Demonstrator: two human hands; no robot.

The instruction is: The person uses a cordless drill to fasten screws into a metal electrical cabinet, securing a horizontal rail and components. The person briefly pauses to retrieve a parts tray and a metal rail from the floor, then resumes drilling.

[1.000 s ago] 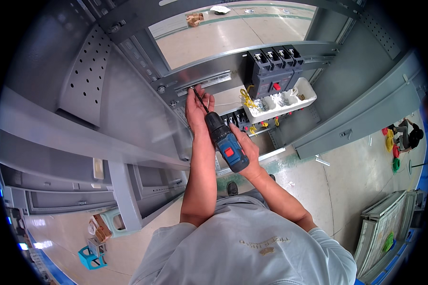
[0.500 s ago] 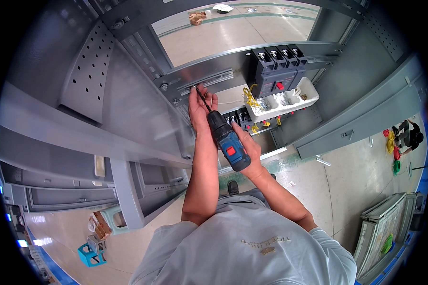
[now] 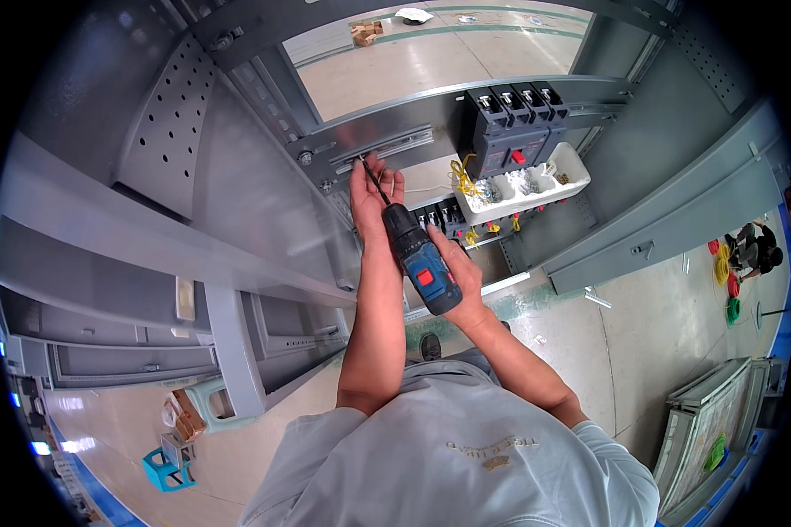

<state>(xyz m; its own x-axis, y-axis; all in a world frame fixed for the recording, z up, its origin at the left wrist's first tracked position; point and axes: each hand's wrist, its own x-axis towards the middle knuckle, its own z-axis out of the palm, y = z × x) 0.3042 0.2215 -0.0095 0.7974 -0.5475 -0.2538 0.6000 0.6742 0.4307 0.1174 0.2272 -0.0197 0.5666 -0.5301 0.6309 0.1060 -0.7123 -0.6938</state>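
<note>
head view: the right hand (image 3: 460,272) is wrapped shut around the grip of a blue and black cordless drill (image 3: 422,259), forearm angled up from the lower right. the left hand (image 3: 373,189), arm stretched straight up, pinches the drill's thin bit (image 3: 373,180) near a grey metal rail (image 3: 387,149). just right sit black circuit breakers (image 3: 510,123) and a white tray (image 3: 523,184).

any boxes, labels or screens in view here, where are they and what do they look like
Cardboard box: far floor beyond the cabinet frame, top of view, small, brown.
Cardboard packs: floor at lower left beside a teal stool, brown.
Red patch: side of the blue cordless drill in the right hand, small, squarish.
No screens.
</note>
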